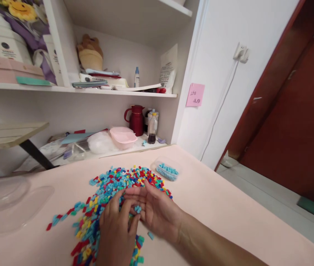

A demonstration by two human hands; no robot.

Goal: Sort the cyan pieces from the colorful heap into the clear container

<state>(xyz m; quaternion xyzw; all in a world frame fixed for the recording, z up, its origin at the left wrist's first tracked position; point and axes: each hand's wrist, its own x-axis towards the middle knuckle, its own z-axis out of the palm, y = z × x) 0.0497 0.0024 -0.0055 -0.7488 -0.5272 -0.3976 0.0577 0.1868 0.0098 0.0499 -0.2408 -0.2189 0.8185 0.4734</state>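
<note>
A wide heap of small coloured plastic pieces [112, 184], blue, red, yellow and light blue, lies spread on the pink table [215, 207]. My left hand [116, 229] rests palm down on the near part of the heap, its fingers pointing away from me. My right hand [154, 208] lies beside it with the palm turned up and cupped. A few light blue pieces [137, 209] sit in that palm, where the left fingertips touch them. A small clear tub [168, 170] with light blue pieces in it stands just beyond the heap, to the right.
Clear plastic lids [7, 201] lie at the table's left. Behind the table are white shelves with a red jug [136, 119], bottles [153, 127], a pink box [123, 137] and papers. A red-brown door [298, 122] and the floor are on the right, past the table edge.
</note>
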